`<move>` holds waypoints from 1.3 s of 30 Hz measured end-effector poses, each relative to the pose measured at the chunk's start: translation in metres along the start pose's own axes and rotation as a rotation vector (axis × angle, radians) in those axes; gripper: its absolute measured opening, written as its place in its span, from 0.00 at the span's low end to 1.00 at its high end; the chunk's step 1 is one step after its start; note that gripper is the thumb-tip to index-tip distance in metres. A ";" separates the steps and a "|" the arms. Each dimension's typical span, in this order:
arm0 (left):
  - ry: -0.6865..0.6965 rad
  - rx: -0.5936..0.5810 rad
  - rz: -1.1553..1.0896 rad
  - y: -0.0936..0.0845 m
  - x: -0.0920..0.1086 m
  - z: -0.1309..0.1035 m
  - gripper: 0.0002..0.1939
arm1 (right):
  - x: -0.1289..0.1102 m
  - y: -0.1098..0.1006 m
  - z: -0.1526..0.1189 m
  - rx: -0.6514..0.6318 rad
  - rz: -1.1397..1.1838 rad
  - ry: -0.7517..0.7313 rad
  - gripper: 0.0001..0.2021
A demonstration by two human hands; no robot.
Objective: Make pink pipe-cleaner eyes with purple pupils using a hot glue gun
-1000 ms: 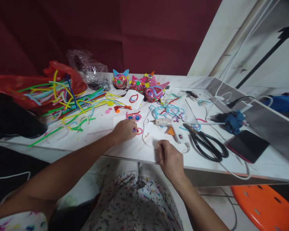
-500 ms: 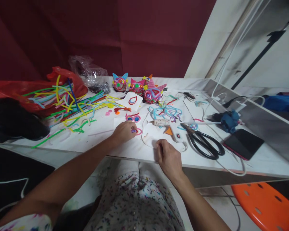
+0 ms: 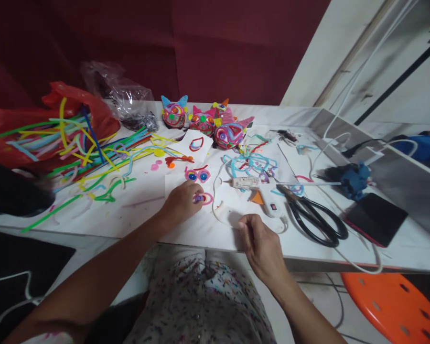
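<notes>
My left hand [image 3: 182, 203] is closed at a small pink and purple loop piece [image 3: 207, 198] on the white paper, its fingertips touching the purple part. Just above lies a pink pair of rings with blue eyes [image 3: 197, 176]. My right hand [image 3: 260, 239] rests near the table's front edge with thumb and fingers pressed together; whatever is between them is too small to make out. A white glue gun [image 3: 271, 198] with an orange trigger lies beyond it, and black-handled scissors [image 3: 317, 217] are to its right.
Colourful pipe cleaners [image 3: 93, 143] spread over the left side by a red bag [image 3: 89, 107]. Decorated balls [image 3: 202, 122] stand at the back. A black box [image 3: 376, 219] and blue object [image 3: 354, 180] are at the right, with white cables nearby. An orange stool [image 3: 390, 306] stands below.
The camera view has shifted a little. My right hand has moved slightly right and towards me; my left hand stays at the loop piece.
</notes>
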State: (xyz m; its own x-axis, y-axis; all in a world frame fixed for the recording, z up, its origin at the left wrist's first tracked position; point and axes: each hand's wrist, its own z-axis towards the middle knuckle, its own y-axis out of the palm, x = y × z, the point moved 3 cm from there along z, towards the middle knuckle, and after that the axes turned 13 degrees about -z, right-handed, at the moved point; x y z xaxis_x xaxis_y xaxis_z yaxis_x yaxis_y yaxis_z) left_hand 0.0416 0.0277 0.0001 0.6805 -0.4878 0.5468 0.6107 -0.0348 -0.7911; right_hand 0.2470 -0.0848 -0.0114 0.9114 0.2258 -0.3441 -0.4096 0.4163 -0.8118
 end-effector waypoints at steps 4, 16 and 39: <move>-0.032 -0.026 0.034 0.000 0.003 -0.001 0.05 | 0.000 -0.006 0.001 -0.080 0.106 0.082 0.12; -0.038 -0.108 0.114 -0.005 0.010 0.001 0.06 | 0.047 -0.046 0.041 0.061 -0.008 0.218 0.08; -0.017 -0.079 0.059 -0.004 0.004 0.002 0.04 | 0.088 -0.018 0.066 -0.150 -0.377 0.302 0.25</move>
State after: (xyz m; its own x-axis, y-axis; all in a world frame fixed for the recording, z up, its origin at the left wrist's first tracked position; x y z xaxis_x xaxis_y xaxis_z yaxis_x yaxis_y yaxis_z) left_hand 0.0434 0.0278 0.0061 0.7216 -0.4766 0.5022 0.5356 -0.0754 -0.8411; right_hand 0.3316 -0.0138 0.0041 0.9749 -0.1894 -0.1173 -0.0601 0.2836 -0.9571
